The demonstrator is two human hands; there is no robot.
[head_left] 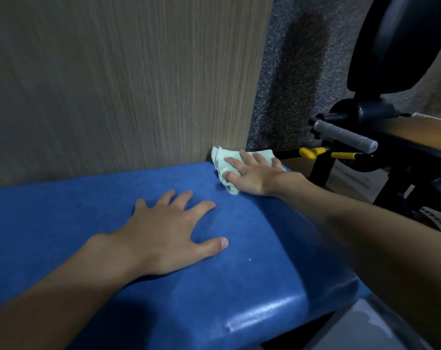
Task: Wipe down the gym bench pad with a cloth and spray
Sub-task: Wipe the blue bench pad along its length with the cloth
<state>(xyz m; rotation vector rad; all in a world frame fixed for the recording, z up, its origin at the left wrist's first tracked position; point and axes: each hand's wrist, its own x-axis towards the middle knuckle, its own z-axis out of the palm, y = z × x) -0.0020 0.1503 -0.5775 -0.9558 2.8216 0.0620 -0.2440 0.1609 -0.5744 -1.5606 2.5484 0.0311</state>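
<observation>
A blue padded bench pad [239, 286] fills the lower half of the view, its far edge against a wall. My left hand [169, 233] lies flat on the pad's middle, fingers spread, holding nothing. At the pad's far right corner, a crumpled pale green cloth [220, 162] sits under my right hand [254, 173], which presses on it with fingers stretched flat. Part of the cloth is hidden beneath the palm. No spray bottle is in view.
A wood-grain wall panel [113, 84] stands directly behind the pad. Speckled grey carpet [302, 84] covers the wall to its right. Black gym equipment with a grey handle [345, 135] and yellow pins [312, 152] crowds the right side.
</observation>
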